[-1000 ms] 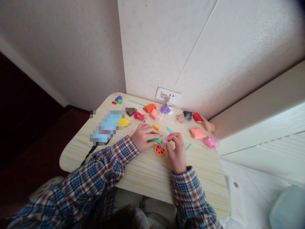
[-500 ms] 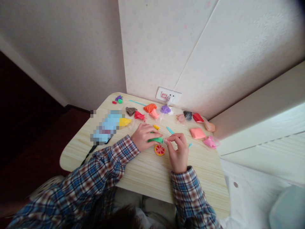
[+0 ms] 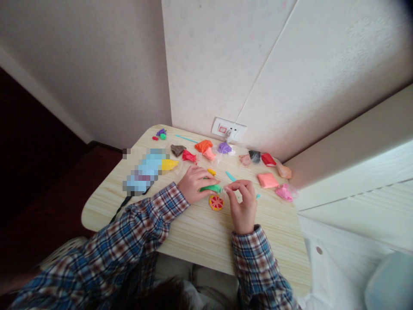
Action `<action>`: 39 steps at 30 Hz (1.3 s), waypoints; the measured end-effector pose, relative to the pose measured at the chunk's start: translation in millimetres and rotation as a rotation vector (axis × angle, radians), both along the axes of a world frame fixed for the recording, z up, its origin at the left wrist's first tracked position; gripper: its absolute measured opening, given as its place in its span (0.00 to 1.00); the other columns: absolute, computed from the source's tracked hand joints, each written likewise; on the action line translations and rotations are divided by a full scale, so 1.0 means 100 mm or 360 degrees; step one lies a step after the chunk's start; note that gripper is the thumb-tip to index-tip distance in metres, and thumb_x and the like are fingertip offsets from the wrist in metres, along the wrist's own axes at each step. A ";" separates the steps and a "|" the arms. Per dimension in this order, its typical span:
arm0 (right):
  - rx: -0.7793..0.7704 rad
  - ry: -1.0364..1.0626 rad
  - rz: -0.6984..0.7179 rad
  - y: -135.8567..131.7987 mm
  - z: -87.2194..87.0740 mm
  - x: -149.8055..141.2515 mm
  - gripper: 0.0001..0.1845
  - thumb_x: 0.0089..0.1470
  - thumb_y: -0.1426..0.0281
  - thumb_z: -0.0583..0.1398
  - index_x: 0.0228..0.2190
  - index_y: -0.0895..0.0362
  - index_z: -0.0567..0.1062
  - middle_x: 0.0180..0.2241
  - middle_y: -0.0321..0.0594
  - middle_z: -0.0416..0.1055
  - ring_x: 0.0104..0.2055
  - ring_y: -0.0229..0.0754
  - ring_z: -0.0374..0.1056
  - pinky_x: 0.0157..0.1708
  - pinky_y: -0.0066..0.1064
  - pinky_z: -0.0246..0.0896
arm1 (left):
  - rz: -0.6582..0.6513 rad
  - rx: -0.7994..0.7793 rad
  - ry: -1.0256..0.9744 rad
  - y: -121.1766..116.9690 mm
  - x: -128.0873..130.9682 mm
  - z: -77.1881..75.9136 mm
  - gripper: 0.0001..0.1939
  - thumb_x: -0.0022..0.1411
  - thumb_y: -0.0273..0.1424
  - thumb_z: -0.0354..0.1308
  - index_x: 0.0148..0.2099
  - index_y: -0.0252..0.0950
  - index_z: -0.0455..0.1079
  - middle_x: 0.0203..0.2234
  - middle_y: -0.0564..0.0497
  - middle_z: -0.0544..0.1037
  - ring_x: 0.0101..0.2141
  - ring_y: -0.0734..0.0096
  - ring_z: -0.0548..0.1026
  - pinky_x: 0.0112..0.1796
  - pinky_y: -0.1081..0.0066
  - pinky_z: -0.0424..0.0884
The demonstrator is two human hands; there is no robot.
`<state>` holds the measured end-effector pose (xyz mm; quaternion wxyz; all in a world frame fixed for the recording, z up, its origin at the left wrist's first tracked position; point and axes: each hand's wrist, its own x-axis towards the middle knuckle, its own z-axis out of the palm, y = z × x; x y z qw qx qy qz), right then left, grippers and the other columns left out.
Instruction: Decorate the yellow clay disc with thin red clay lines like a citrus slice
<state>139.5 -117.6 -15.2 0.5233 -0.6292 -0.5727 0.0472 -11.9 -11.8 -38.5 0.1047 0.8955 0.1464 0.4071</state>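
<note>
Basically, the round red-and-yellow disc [image 3: 216, 203] is the landmark, lying flat on the surface [image 3: 200, 232]. Green clay packet [image 3: 210, 188] sits just beyond the disc, long axis roughly crosswise, clear plastic end [image 3: 223, 191] pointing right. Left hand [image 3: 195, 185], left of disc, has its grip over the packet, fingers lying along the green. Right hand [image 3: 245, 208], right of disc: narrow grip, thumb and forefinger pinching the clear end. Yellow piece [image 3: 211, 172] and light-blue tool [image 3: 230, 176] farther beyond disc, tool slightly right. Coral packet [image 3: 267, 180] well right of disc. Blue item [image 3: 146, 170] well left of disc is pixelated; any writing on it unreadable.
</note>
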 end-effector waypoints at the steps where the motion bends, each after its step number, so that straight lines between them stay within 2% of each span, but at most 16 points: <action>1: -0.0003 0.0048 -0.0007 0.00 0.00 0.01 0.05 0.53 0.70 0.59 0.26 0.56 0.71 0.30 0.37 0.65 0.36 0.41 0.62 0.38 0.36 0.58 | 0.0002 0.0004 -0.0012 0.00 0.00 0.00 0.16 0.58 0.43 0.58 0.43 0.39 0.74 0.35 0.49 0.78 0.38 0.67 0.73 0.42 0.64 0.62; 4: -0.0046 0.0387 0.0025 0.02 -0.03 0.05 0.06 0.52 0.67 0.59 0.27 0.56 0.72 0.29 0.36 0.66 0.36 0.40 0.62 0.38 0.35 0.57 | 0.0055 -0.0050 0.0015 -0.01 -0.01 0.03 0.16 0.56 0.43 0.59 0.43 0.39 0.74 0.35 0.49 0.79 0.38 0.67 0.74 0.41 0.64 0.62; 10: -0.0168 0.1727 0.0251 0.03 -0.05 0.16 0.10 0.49 0.59 0.61 0.30 0.53 0.73 0.33 0.34 0.69 0.35 0.35 0.64 0.36 0.29 0.59 | 0.0271 -0.0157 0.0020 0.02 -0.05 0.15 0.15 0.56 0.40 0.60 0.41 0.36 0.75 0.32 0.48 0.79 0.35 0.68 0.74 0.41 0.65 0.66; 13: -0.0144 0.2085 0.0321 0.02 -0.05 0.21 0.10 0.45 0.60 0.64 0.30 0.52 0.74 0.34 0.33 0.70 0.33 0.33 0.65 0.35 0.27 0.61 | 0.0383 -0.0145 -0.0050 0.03 -0.07 0.18 0.15 0.56 0.39 0.60 0.41 0.34 0.75 0.31 0.47 0.78 0.35 0.66 0.74 0.39 0.65 0.68; 21: -0.0106 0.2296 0.0450 0.02 -0.07 0.27 0.08 0.46 0.61 0.65 0.28 0.51 0.74 0.32 0.30 0.71 0.30 0.30 0.64 0.32 0.25 0.63 | 0.0525 -0.0258 -0.0065 0.06 -0.09 0.15 0.13 0.54 0.35 0.63 0.41 0.33 0.75 0.33 0.46 0.78 0.36 0.64 0.74 0.39 0.63 0.70; 30: -0.0134 0.2317 0.0498 0.01 -0.09 0.29 0.09 0.45 0.61 0.65 0.29 0.49 0.74 0.33 0.29 0.71 0.31 0.29 0.65 0.34 0.24 0.64 | 0.0542 -0.0246 -0.0039 0.06 -0.09 0.16 0.14 0.55 0.36 0.61 0.41 0.33 0.75 0.33 0.45 0.78 0.36 0.63 0.74 0.39 0.62 0.70; 35: -0.0166 0.2197 0.0457 0.01 -0.09 0.28 0.09 0.45 0.60 0.65 0.29 0.50 0.74 0.33 0.32 0.70 0.31 0.32 0.64 0.32 0.28 0.65 | 0.0549 -0.0268 -0.0019 0.06 -0.09 0.15 0.13 0.55 0.36 0.61 0.41 0.34 0.75 0.33 0.46 0.78 0.36 0.64 0.74 0.39 0.63 0.70; 39: -0.0161 0.2228 0.0450 0.01 -0.09 0.27 0.10 0.44 0.60 0.65 0.29 0.50 0.74 0.32 0.31 0.71 0.30 0.32 0.64 0.32 0.28 0.64 | 0.0557 -0.0262 -0.0019 0.06 -0.09 0.14 0.13 0.55 0.36 0.62 0.41 0.34 0.75 0.33 0.46 0.78 0.36 0.64 0.74 0.39 0.63 0.69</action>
